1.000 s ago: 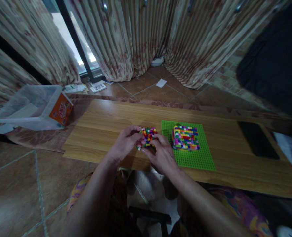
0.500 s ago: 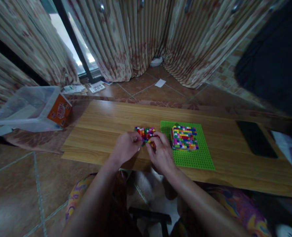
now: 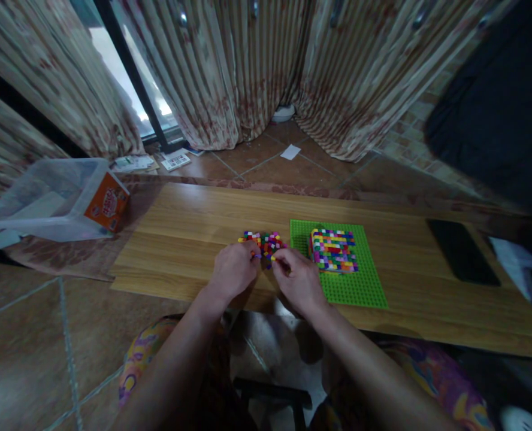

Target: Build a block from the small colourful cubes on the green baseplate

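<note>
While hands — left (image 3: 234,272), right (image 3: 299,281) — meet, they seemingly pinch the brick cluster (image 3: 263,240).

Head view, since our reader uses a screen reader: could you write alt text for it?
A person's left hand and right hand pinch the near edge of a cluster of small coloured bricks lying on a wooden table. Just right of it, a multicoloured brick block stands on a green baseplate; a flat black slab lies farther right.
</note>
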Demonstrator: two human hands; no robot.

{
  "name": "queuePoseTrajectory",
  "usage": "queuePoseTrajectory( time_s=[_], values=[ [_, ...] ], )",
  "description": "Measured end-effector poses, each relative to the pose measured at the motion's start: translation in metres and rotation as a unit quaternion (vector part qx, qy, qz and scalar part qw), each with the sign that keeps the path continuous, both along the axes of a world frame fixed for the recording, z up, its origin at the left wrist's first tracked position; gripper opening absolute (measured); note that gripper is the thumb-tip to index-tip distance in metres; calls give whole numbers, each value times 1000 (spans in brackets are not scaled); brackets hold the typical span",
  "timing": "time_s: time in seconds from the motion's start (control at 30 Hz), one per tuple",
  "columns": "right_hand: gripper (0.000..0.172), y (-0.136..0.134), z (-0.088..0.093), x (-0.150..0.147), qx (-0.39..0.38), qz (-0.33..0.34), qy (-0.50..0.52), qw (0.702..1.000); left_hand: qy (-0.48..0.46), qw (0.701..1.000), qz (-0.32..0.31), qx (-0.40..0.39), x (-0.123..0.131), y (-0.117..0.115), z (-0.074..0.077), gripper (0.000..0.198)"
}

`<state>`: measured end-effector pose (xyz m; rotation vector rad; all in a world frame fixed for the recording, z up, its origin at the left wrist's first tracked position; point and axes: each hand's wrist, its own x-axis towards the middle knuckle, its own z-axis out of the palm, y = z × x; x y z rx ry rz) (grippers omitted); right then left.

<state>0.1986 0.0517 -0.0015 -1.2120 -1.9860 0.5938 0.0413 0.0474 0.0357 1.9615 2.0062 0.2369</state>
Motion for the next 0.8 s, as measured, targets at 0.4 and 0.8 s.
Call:
queuePoseTrajectory(
  time_s=[0.4, 0.8],
  values=[
    [18, -1, 7, 0, 11, 1, -3, 1000, 73, 997, 14, -18, 9, -3, -3, 23],
    [19, -1, 8, 3, -27, -12, 38, 999, 59, 997, 49, -12, 18, 1, -8, 30]
  ],
)
